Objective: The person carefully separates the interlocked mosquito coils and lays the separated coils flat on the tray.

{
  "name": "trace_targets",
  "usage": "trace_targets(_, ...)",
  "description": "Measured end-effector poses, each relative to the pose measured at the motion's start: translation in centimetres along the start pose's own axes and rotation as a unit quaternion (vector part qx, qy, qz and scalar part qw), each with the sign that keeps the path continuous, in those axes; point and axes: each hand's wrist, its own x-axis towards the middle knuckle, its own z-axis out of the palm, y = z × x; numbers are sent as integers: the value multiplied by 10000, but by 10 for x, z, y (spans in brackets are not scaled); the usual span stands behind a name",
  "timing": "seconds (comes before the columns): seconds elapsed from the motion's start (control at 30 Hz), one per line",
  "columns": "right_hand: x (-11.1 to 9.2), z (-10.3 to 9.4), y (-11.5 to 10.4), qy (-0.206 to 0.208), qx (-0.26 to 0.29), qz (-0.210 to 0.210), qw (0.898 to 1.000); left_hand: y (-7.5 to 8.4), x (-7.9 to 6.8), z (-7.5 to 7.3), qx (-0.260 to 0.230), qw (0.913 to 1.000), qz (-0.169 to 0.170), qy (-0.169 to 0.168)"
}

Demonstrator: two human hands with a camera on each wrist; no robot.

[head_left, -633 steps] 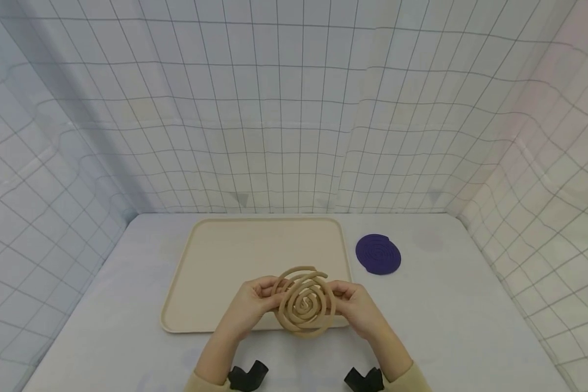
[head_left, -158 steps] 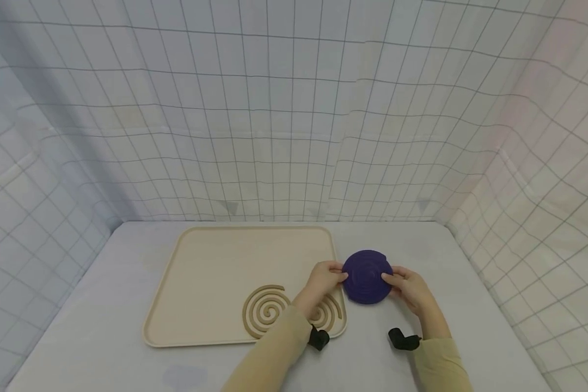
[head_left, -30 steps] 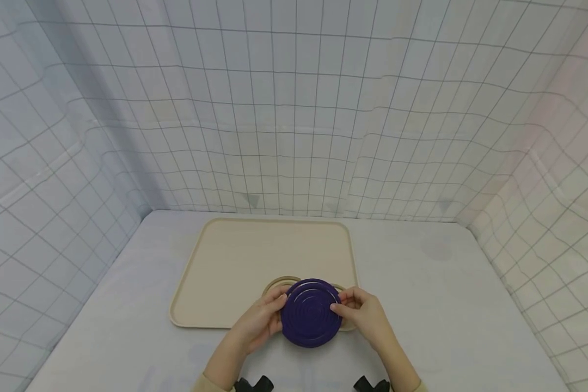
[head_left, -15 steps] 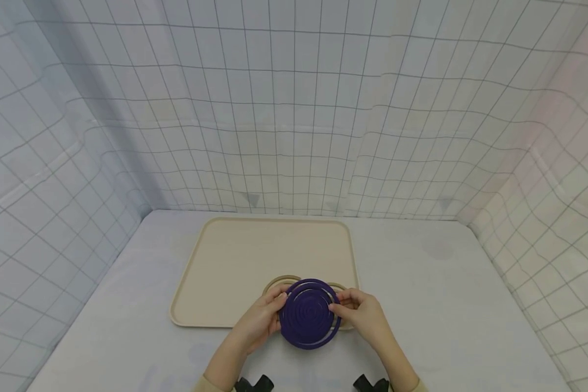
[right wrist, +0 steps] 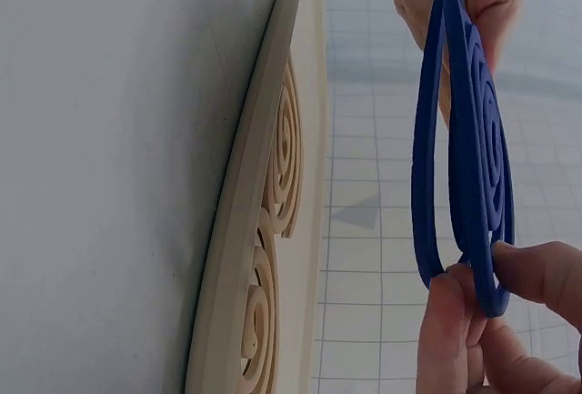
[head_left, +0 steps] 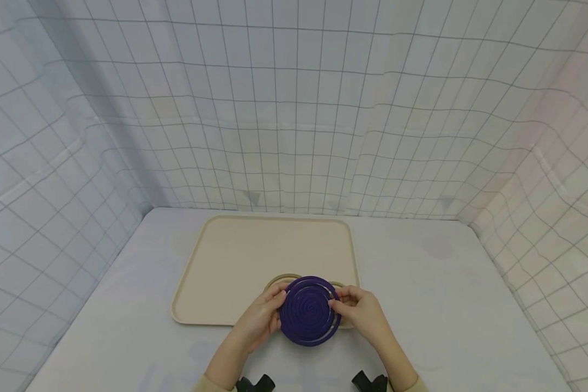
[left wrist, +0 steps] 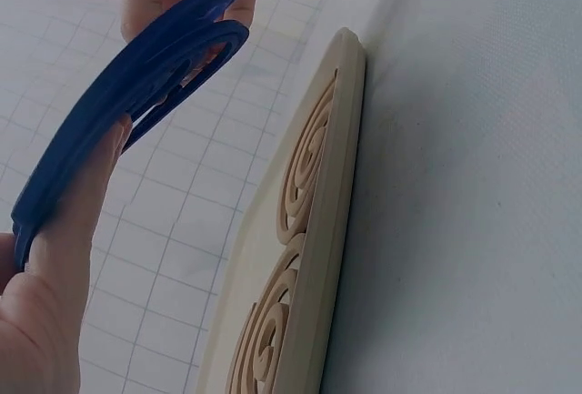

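Note:
A purple-blue double mosquito coil (head_left: pixel 307 311) is held up between both hands, over the near edge of the tray. My left hand (head_left: pixel 261 320) grips its left rim, thumb on the near face. Thumb and fingers of my right hand (head_left: pixel 363 313) pinch the right rim. Seen edge-on in the right wrist view, an outer strand of the coil (right wrist: pixel 425 157) stands away from the inner spiral, with a narrow gap between them. Two tan mosquito coils (left wrist: pixel 307 162) lie side by side on the tray, partly hidden behind the hands in the head view.
The shallow beige tray (head_left: pixel 255 245) lies on a white-covered table (head_left: pixel 436 294), left of centre. White curtains with a dark grid (head_left: pixel 294 109) enclose the back and both sides. Each wrist carries a black camera mount (head_left: pixel 257 383).
Long before, the hands held a tan double coil; two tan coils now lie on the tray. The purple coil came from the table's right side, and gaps have opened between its outer rings.

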Motion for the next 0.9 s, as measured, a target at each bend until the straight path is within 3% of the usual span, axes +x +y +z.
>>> trace_targets(0.33,1,-2,-3,-120,27,-98,9999,0,1,0,-251,9996,-84,-64)
trace_targets(0.63,3,-3,0,-275,517,307,9978,-1,-1,6,-248,9997,-37,11)
trace_targets(0.77,5,-6,2,-678,967,520,9916,-1,0,8,-323,9994,-54,99)
trace_targets(0.9,7,-8,4,-1204,1561,648,9782,-1,0,9,-346,9992,-115,185)
